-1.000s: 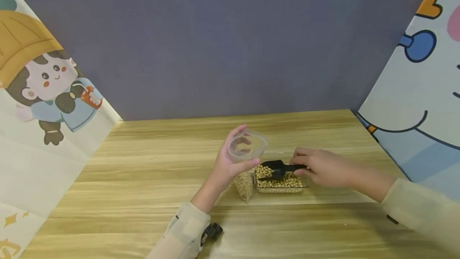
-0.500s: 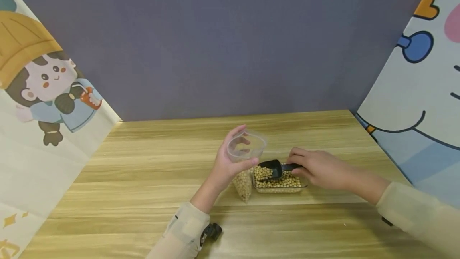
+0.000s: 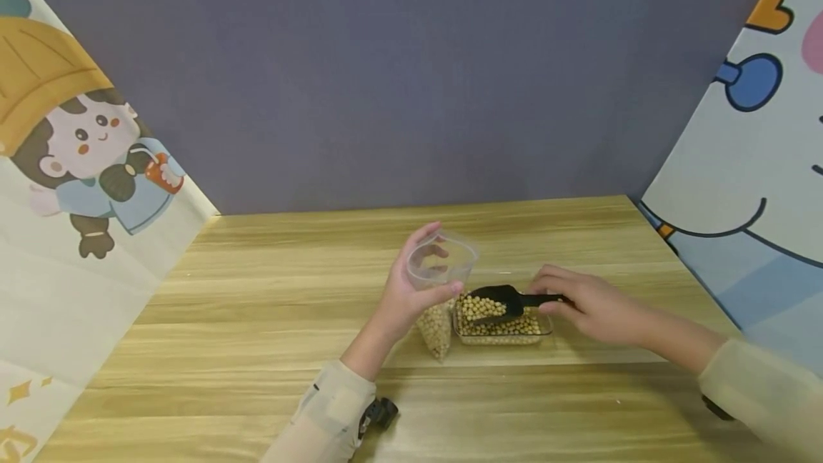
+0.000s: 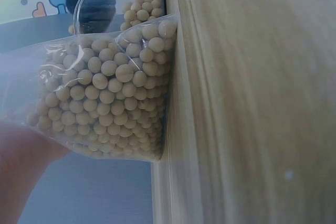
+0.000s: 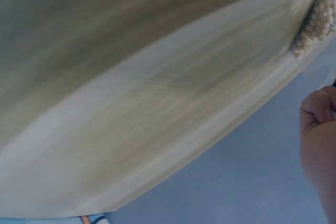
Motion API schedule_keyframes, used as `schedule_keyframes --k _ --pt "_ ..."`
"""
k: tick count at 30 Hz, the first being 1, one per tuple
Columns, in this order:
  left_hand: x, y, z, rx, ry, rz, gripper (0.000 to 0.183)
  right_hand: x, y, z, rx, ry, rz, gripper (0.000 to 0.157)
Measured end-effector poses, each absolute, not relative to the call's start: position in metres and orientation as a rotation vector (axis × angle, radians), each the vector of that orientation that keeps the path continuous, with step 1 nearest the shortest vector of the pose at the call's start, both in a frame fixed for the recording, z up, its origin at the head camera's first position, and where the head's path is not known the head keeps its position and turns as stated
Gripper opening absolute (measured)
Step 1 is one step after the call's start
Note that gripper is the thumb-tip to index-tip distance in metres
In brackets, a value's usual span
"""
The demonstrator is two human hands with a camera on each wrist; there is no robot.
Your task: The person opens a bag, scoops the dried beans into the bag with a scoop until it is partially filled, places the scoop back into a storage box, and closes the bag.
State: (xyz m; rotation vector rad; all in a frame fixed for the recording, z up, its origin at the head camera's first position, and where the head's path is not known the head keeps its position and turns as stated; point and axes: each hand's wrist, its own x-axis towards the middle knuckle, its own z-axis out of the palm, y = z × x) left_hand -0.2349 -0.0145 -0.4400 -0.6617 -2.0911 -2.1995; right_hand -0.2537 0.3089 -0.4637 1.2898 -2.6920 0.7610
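Observation:
In the head view my left hand [image 3: 411, 284] holds up the wide mouth of a clear plastic bag [image 3: 436, 332], its thumb at the near side and fingers curled behind. Pale round soybeans fill the bag's lower part, which rests on the table; the left wrist view shows this bag [image 4: 105, 93] close up. My right hand [image 3: 588, 302] grips the handle of a black scoop [image 3: 512, 300] from the right. Soybeans [image 3: 482, 308] lie in the scoop's bowl, low over a clear rectangular dish [image 3: 504, 339] of soybeans beside the bag.
The wood-grain table [image 3: 257, 320] runs back to a dark grey-blue panel [image 3: 411, 77]. Cartoon-printed panels stand at the left [image 3: 71, 291] and right [image 3: 707, 184]. Most of the table surface shows left of the bag and in front of the dish.
The scoop first shifted a little left in the soybeans, then came back to the right with a load in its bowl. My left hand and the bag have hardly moved.

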Motion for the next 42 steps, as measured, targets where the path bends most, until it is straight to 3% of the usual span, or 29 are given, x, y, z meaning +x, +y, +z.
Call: schedule_keyframes --k 9,17,26,42 --pt "-0.235 -0.015 -0.44 -0.639 -2.109 -2.197 0.093 -0.256 0.324 -0.461 1.226 -2.55 0.89 0.029" --pt "-0.237 -0.016 -0.44 -0.665 -2.064 -2.231 0.097 -0.271 0.336 -0.391 1.129 -2.507 0.691 0.028" --pt "-0.238 -0.017 -0.442 -0.696 -2.049 -2.219 0.102 -0.273 0.307 -0.314 1.216 -2.466 0.406 0.029" --pt "-0.235 -0.018 -0.439 -0.747 -2.044 -2.173 0.097 -0.261 0.266 -0.274 1.403 -2.368 -0.076 0.022"
